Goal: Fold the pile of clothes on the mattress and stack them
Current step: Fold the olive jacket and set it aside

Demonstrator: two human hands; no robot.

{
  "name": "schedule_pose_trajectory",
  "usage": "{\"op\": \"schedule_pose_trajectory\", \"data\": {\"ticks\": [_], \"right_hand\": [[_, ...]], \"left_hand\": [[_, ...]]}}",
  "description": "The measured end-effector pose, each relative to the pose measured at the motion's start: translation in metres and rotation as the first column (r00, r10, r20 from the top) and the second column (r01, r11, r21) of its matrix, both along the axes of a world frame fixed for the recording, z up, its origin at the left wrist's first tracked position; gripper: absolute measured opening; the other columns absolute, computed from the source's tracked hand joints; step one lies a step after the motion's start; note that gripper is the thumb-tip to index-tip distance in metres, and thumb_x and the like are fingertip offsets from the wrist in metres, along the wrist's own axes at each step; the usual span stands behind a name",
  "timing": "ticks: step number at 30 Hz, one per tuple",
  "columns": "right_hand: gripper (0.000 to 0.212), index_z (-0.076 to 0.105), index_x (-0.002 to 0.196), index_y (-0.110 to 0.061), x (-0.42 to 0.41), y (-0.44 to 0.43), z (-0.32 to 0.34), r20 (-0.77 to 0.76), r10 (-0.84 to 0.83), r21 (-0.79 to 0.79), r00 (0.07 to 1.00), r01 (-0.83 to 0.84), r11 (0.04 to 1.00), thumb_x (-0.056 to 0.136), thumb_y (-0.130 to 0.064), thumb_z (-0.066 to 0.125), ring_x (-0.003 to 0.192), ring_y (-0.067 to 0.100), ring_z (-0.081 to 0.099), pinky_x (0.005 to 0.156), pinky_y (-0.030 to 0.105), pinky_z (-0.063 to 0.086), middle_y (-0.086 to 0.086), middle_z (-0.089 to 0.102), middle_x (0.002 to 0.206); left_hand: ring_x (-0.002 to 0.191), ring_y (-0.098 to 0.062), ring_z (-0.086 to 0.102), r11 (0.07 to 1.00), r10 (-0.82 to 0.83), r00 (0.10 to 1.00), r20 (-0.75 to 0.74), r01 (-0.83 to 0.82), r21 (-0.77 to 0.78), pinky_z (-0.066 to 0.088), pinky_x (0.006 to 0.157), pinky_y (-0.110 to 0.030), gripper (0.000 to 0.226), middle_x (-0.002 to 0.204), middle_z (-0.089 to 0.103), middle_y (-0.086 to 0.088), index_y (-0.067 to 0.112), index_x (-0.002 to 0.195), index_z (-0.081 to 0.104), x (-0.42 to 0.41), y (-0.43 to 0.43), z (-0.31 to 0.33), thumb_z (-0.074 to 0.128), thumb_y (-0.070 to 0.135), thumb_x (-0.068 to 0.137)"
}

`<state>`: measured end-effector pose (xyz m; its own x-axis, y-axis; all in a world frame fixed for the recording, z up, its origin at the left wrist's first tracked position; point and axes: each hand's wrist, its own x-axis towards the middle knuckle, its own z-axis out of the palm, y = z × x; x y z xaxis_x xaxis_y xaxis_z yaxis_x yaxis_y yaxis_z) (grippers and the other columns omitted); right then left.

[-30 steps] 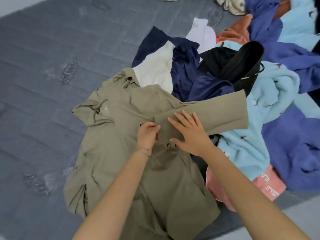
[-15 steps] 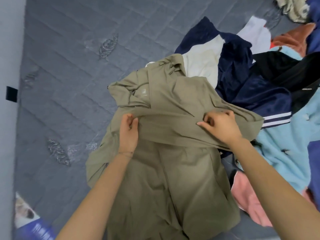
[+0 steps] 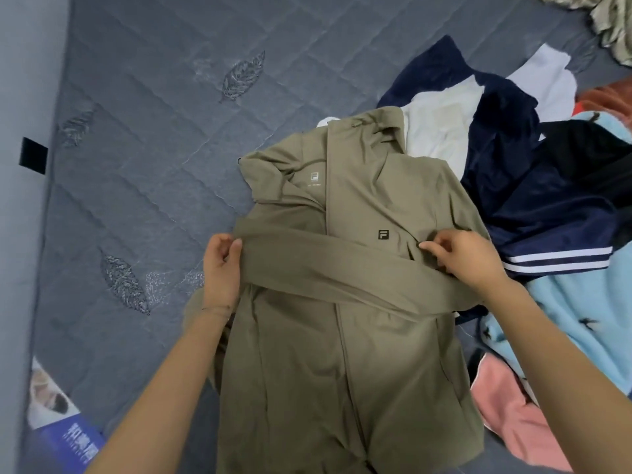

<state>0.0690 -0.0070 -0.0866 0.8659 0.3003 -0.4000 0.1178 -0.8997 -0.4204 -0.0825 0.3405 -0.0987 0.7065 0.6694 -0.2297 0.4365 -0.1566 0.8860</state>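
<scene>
An olive-green jacket (image 3: 342, 371) lies front up on the grey quilted mattress (image 3: 154, 114), with a small dark logo on its chest. One sleeve (image 3: 325, 271) is folded flat across the chest from right to left. My left hand (image 3: 220, 265) grips the cuff end of that sleeve at the jacket's left edge. My right hand (image 3: 468, 256) pinches the fabric at the sleeve's shoulder end, on the right. The pile of unfolded clothes (image 3: 533, 200) lies to the right, partly under the jacket.
The pile holds a navy striped garment (image 3: 554, 241), a cream top (image 3: 441, 128), a light blue fleece (image 3: 581, 319) and a pink piece (image 3: 513, 415). A printed booklet (image 3: 61, 425) lies at the mattress's lower left edge, beside a pale wall (image 3: 20, 234).
The sleeve, which stuck out to the right a second ago, now lies across the chest. My left hand moved left with the cuff; my right went to the shoulder end.
</scene>
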Motion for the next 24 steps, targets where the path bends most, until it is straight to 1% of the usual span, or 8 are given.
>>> {"op": "schedule_pose_trajectory", "data": {"ticks": [3,6,8,12,15,18,21,24], "right_hand": [[0.036,0.063,0.069,-0.024,-0.003,-0.002,0.001,-0.134,0.064,-0.002,0.989,-0.065,0.998,0.078,-0.058,0.069,0.069,0.007,0.057,0.064,0.029,0.045,-0.013,0.063,0.068],[0.036,0.060,0.066,-0.017,-0.009,-0.008,-0.007,-0.256,0.201,0.000,0.946,-0.207,0.978,0.077,-0.048,0.073,0.071,0.017,0.057,0.069,0.032,0.043,-0.003,0.062,0.068],[0.037,0.054,0.064,-0.011,-0.005,-0.007,-0.008,-0.245,0.170,0.065,0.954,-0.159,0.985,0.080,-0.038,0.073,0.069,0.023,0.055,0.066,0.034,0.041,0.005,0.057,0.064],[0.035,0.057,0.062,-0.010,0.024,0.011,0.008,-0.164,0.080,0.134,0.983,-0.059,0.989,0.082,-0.032,0.074,0.065,0.020,0.054,0.062,0.033,0.037,0.003,0.058,0.061],[0.032,0.060,0.061,-0.016,0.053,0.032,0.027,-0.093,0.121,0.116,0.988,-0.110,0.987,0.083,-0.035,0.073,0.063,0.012,0.052,0.059,0.029,0.036,-0.004,0.057,0.061],[0.032,0.062,0.065,-0.017,0.074,0.054,0.041,0.029,0.164,0.082,0.986,-0.166,0.983,0.082,-0.042,0.071,0.067,0.014,0.053,0.062,0.032,0.038,-0.005,0.058,0.066],[0.036,0.059,0.068,-0.015,0.080,0.073,0.039,0.213,0.167,0.083,0.963,-0.188,0.979,0.083,-0.046,0.069,0.064,0.018,0.051,0.060,0.032,0.036,-0.005,0.054,0.063],[0.031,0.062,0.081,-0.011,0.075,0.086,0.020,0.322,0.183,0.020,0.929,-0.200,0.980,0.083,-0.041,0.070,0.080,0.028,0.058,0.070,0.035,0.040,0.005,0.062,0.079]], "left_hand": [[0.068,-0.003,0.042,0.999,0.036,0.999,-0.002,-0.036,-0.026,0.038,0.065,-0.008,0.026,0.073,0.045,0.003,0.023,0.079,0.047,-0.004,0.008,-0.004,0.050,0.005,0.098],[0.068,-0.003,0.042,0.997,0.059,0.998,-0.020,-0.060,-0.049,0.038,0.065,-0.008,0.026,0.073,0.046,0.004,0.023,0.079,0.047,-0.006,0.016,-0.008,0.051,0.005,0.098],[0.068,-0.003,0.043,0.996,0.064,0.998,-0.029,-0.066,-0.061,0.038,0.064,-0.008,0.026,0.073,0.047,0.003,0.024,0.079,0.048,-0.008,0.021,-0.008,0.051,0.006,0.098],[0.069,-0.003,0.044,0.992,0.102,0.994,-0.048,-0.105,-0.063,0.038,0.064,-0.007,0.024,0.073,0.048,0.002,0.021,0.080,0.048,-0.014,0.028,-0.010,0.051,0.005,0.098],[0.068,0.000,0.046,0.991,0.129,0.989,-0.073,-0.132,-0.037,0.039,0.065,-0.006,0.015,0.074,0.048,0.001,0.012,0.085,0.049,-0.018,0.028,-0.015,0.052,0.002,0.096],[0.066,0.005,0.049,0.986,0.167,0.983,-0.071,-0.167,0.002,0.039,0.065,-0.005,0.006,0.075,0.048,0.001,0.005,0.092,0.048,-0.020,0.025,-0.020,0.051,0.001,0.096],[0.075,-0.011,0.049,0.975,0.220,0.973,-0.072,-0.218,0.039,0.040,0.064,-0.009,0.005,0.078,0.050,0.001,0.006,0.094,0.048,-0.024,0.021,-0.030,0.049,0.003,0.098],[0.090,-0.024,0.055,0.978,0.208,0.965,-0.160,-0.202,0.056,0.046,0.079,-0.028,0.006,0.092,0.055,-0.007,0.003,0.103,0.052,-0.033,0.017,-0.044,0.050,0.007,0.098]]}}
